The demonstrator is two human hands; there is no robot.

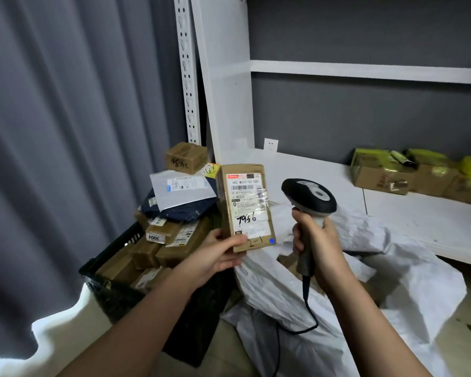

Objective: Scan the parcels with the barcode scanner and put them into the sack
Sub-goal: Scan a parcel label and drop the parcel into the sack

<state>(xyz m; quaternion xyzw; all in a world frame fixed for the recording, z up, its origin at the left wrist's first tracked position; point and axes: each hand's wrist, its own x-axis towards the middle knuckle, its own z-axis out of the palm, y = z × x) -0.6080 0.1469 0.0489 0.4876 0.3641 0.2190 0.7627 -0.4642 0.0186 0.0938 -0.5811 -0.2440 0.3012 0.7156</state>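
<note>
A white shelf board [408,213] runs along the grey wall. At its far right end sits a row of cardboard boxes [408,178] with yellow-green tape. A white sack [365,268] slumps over the board's front edge, down to the floor [462,330]. Left of the sack, a black crate [114,284] heaped with parcels [172,235] stands low

- Your cardboard parcel [244,206] stands upright, label facing you, a blue dot at its lower right corner.
- Your barcode scanner [309,198], black-headed and corded, sits just right of it.
- The white sack [365,281] gapes open below.
</note>
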